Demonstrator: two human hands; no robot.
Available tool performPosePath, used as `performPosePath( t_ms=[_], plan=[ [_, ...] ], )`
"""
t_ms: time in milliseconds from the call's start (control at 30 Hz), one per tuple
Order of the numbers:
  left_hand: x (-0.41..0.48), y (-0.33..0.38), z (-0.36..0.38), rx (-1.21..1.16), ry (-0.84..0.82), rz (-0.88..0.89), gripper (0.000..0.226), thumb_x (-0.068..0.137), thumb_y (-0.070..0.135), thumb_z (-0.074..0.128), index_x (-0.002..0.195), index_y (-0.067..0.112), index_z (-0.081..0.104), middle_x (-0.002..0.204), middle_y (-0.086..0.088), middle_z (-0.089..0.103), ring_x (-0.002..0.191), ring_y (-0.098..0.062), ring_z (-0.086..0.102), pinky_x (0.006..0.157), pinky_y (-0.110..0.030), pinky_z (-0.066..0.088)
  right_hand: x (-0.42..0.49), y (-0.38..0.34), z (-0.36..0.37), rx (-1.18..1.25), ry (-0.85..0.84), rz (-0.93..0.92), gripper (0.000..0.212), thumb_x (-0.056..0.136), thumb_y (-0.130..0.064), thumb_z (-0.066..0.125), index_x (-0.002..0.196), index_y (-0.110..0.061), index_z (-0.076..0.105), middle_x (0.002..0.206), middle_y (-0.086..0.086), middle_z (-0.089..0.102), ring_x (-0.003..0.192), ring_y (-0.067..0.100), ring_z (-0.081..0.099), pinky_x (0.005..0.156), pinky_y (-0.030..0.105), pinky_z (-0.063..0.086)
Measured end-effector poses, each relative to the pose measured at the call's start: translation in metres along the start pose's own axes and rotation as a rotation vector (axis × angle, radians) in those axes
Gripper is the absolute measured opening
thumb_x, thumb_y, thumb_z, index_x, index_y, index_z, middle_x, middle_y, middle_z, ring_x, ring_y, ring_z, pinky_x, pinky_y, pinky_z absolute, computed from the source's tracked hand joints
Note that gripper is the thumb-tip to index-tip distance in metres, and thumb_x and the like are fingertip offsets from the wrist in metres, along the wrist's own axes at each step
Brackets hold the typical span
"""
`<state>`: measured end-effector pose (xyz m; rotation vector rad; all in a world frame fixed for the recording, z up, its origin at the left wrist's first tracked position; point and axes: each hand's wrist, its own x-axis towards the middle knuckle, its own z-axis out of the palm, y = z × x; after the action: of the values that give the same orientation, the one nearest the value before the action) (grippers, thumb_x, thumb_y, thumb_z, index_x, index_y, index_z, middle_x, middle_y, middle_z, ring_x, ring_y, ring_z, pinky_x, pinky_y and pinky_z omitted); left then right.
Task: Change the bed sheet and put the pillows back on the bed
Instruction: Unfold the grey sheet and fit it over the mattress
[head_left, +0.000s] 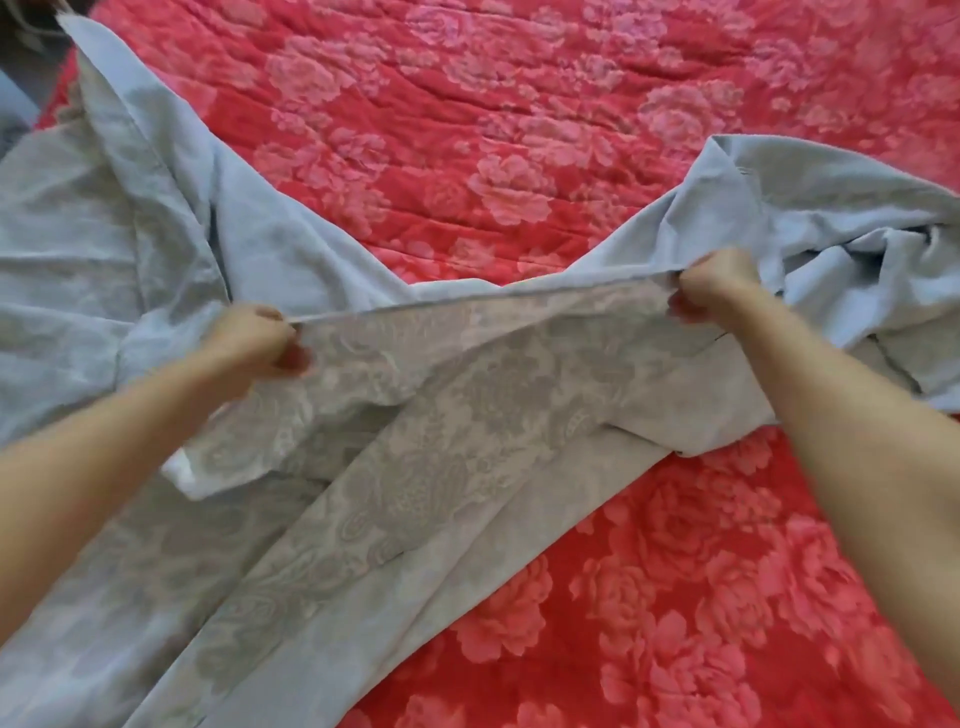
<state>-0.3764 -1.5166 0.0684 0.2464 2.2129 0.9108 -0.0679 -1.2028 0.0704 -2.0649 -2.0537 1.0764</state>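
The left hand (254, 340) is a closed fist, its fingers curled round the hem of the grey-blue bed sheet (467, 405). The right hand (714, 283) grips the same hem in the same way, knuckles up.

Between the two hands the hem runs as a taut, nearly straight line, rising slightly toward the right hand. Below that line, on the person's side of both hands, the sheet hangs in long folds that run toward the lower left. This part shows a faint paisley and floral print in grey-beige.

Beyond the left hand and out to its far side, more of the sheet lies spread in broad wrinkled folds, reaching to the top left corner. Just beyond the right hand and out to its right, another part of the sheet sits bunched in a crumpled heap.

The sheet rests on a red quilt (493, 130) printed with pink roses, spread flat beneath it. The quilt shows bare beyond the gap between the hands and again beneath the right forearm (857, 441). A dark strip at the top left edge, past the sheet's far corner, is too blurred to tell.
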Motion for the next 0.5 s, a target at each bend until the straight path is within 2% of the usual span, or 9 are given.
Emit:
performPosePath(
  t_ms=[67,133,167,200,233,300,367,433,500],
  plan=[
    [0.029,0.071,-0.025,-0.062,0.290,0.241,0.022,0.088,0.007,0.048,0.068,0.016,0.050,0.060,-0.004,0.060,0.057,-0.009,0.065,0.064,-0.026,0.057,0.016,-0.067,-0.051,0.250,0.160,-0.134,0.021,0.087,-0.006,0.054,0.068,-0.014,0.048,0.067,-0.002,0.056,0.038,-0.004,0.053,0.049,0.012,0.050],
    [0.039,0.132,-0.043,-0.022,0.547,0.475,0.017,0.084,0.026,0.043,0.088,0.024,0.059,0.087,0.002,0.062,0.087,-0.015,0.062,0.082,-0.027,0.049,0.013,-0.138,-0.092,0.420,0.380,-0.363,0.017,0.085,-0.015,0.051,0.069,-0.018,0.044,0.070,-0.010,0.046,0.043,-0.010,0.050,0.051,0.009,0.043],
    [0.041,0.151,-0.046,-0.010,0.576,0.533,0.031,0.085,0.033,0.044,0.111,0.025,0.058,0.106,0.002,0.060,0.102,-0.018,0.058,0.088,-0.026,0.045,0.008,-0.157,-0.098,0.520,0.399,-0.458,0.007,0.081,-0.020,0.049,0.074,-0.019,0.046,0.071,-0.012,0.045,0.047,-0.006,0.049,0.053,0.011,0.041],
    [0.042,0.158,-0.042,0.026,0.540,0.551,0.051,0.087,0.038,0.048,0.136,0.024,0.044,0.126,-0.001,0.054,0.115,-0.020,0.052,0.093,-0.025,0.042,0.009,-0.166,-0.094,0.577,0.356,-0.520,0.012,0.077,-0.024,0.049,0.088,-0.019,0.050,0.076,-0.013,0.047,0.049,-0.003,0.047,0.053,0.012,0.038],
    [0.039,0.160,-0.033,0.117,0.484,0.540,0.069,0.089,0.040,0.053,0.148,0.023,0.023,0.143,-0.005,0.042,0.124,-0.021,0.047,0.096,-0.026,0.040,0.011,-0.164,-0.086,0.566,0.304,-0.546,0.033,0.077,-0.024,0.050,0.109,-0.020,0.053,0.089,-0.012,0.053,0.054,-0.004,0.047,0.055,0.014,0.040],
    [0.029,0.138,-0.004,0.360,0.371,0.552,0.082,0.089,0.035,0.058,0.152,0.018,0.007,0.152,-0.013,0.028,0.132,-0.029,0.039,0.105,-0.034,0.035,0.007,-0.134,-0.051,0.381,0.192,-0.554,0.066,0.079,-0.015,0.052,0.142,-0.021,0.037,0.131,0.000,0.053,0.093,0.002,0.060,0.079,0.019,0.050],
    [0.008,0.092,0.032,0.515,0.252,0.630,0.069,0.086,0.026,0.064,0.145,0.010,0.032,0.138,-0.024,0.044,0.126,-0.038,0.042,0.105,-0.039,0.032,-0.004,-0.081,-0.013,0.034,0.097,-0.586,0.062,0.081,-0.007,0.052,0.140,-0.018,0.043,0.142,0.012,0.046,0.124,0.026,0.050,0.100,0.035,0.043],
    [-0.017,0.037,0.069,0.591,0.132,0.709,0.046,0.083,0.023,0.066,0.125,0.006,0.056,0.115,-0.024,0.057,0.109,-0.040,0.052,0.094,-0.041,0.036,-0.021,-0.015,0.027,-0.324,0.027,-0.587,0.046,0.082,-0.002,0.055,0.126,-0.013,0.058,0.127,0.015,0.059,0.117,0.032,0.055,0.093,0.035,0.044],
    [-0.044,-0.011,0.105,0.692,0.052,0.745,0.039,0.080,0.032,0.061,0.111,0.009,0.063,0.104,-0.018,0.060,0.100,-0.038,0.055,0.084,-0.041,0.042,-0.046,0.043,0.062,-0.620,-0.040,-0.590,0.034,0.085,-0.009,0.057,0.118,-0.014,0.062,0.119,0.011,0.063,0.112,0.030,0.057,0.091,0.035,0.043]
  ],
)
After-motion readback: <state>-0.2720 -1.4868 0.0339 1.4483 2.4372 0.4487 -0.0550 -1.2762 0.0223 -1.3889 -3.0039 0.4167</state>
